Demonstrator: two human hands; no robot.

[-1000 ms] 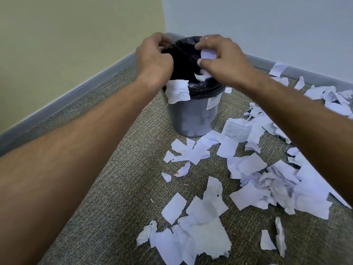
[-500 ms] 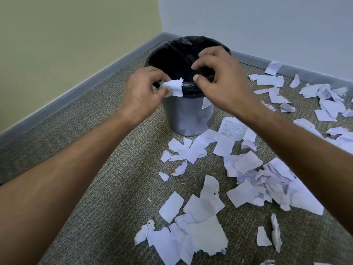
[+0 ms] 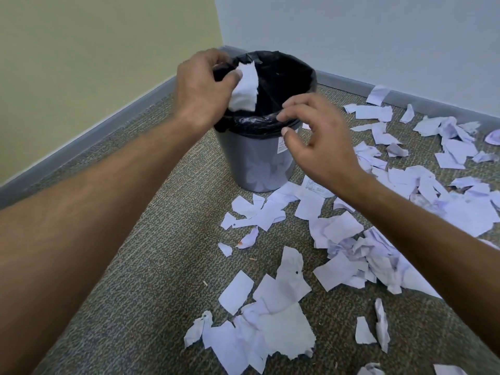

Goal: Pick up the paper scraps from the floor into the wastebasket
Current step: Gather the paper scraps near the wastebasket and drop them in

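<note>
A white scrap, lifted from the near rim half a second ago, is now pinched by the left hand over the wastebasket. The right hand has been drawn back to the near rim, fingers spread and empty. Most scraps (scattered in front and right of the wastebasket) remain ungathered.

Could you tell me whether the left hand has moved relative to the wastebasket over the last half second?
Yes. The left hand, holding a paper scrap, has moved from the wastebasket's near rim up over its opening.
</note>
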